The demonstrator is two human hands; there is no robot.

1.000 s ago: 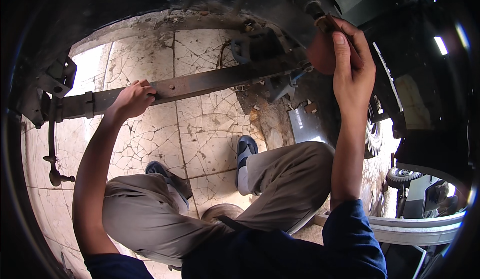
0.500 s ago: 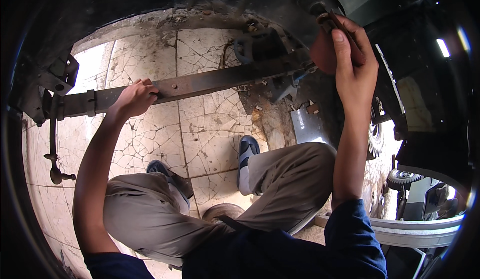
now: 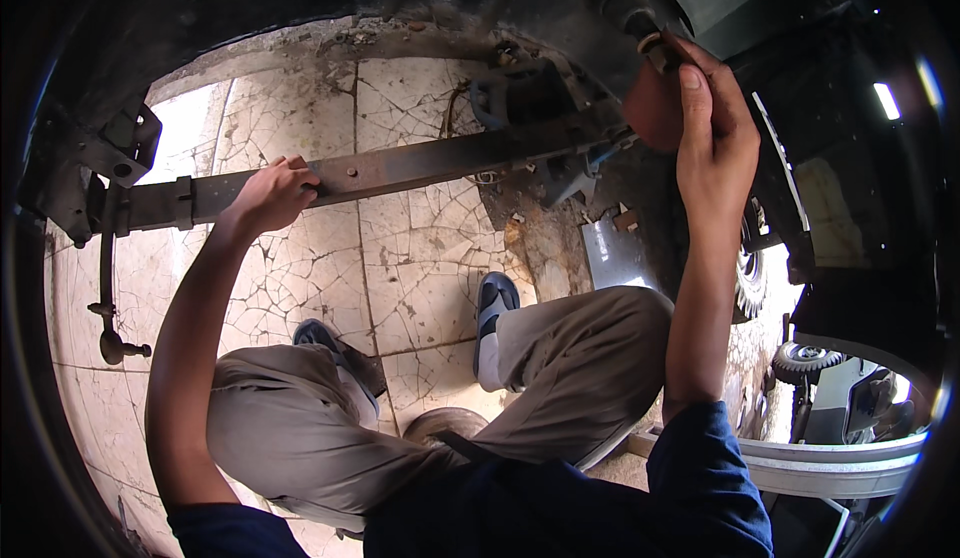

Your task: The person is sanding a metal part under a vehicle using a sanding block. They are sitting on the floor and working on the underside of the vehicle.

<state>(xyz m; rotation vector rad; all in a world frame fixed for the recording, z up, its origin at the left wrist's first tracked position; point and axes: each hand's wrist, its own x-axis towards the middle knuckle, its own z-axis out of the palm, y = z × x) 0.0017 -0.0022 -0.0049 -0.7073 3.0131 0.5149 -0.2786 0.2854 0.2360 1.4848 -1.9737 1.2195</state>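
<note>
My left hand is closed over the dark, rust-spotted metal beam, its fingers curled on the upper edge. At the upper right, my right hand pinches a folded reddish-brown sheet that looks like sandpaper, thumb on the near side and fingers mostly hidden behind. Just beside the thumb is the end of a dark cylindrical metal part with a brass-coloured ring. Part of the sheet lies behind this end; whether they touch, I cannot tell.
A bracket and hanging rod with a ball joint are at the left. Cracked tiles lie below the beam, with a grey metal plate beside my knee. A dark panel and small treaded wheel stand right.
My right hand has shifted slightly right with the sheet, away from the metal part's end, so more of the brass-coloured ring shows. My left hand stays on the beam.
</note>
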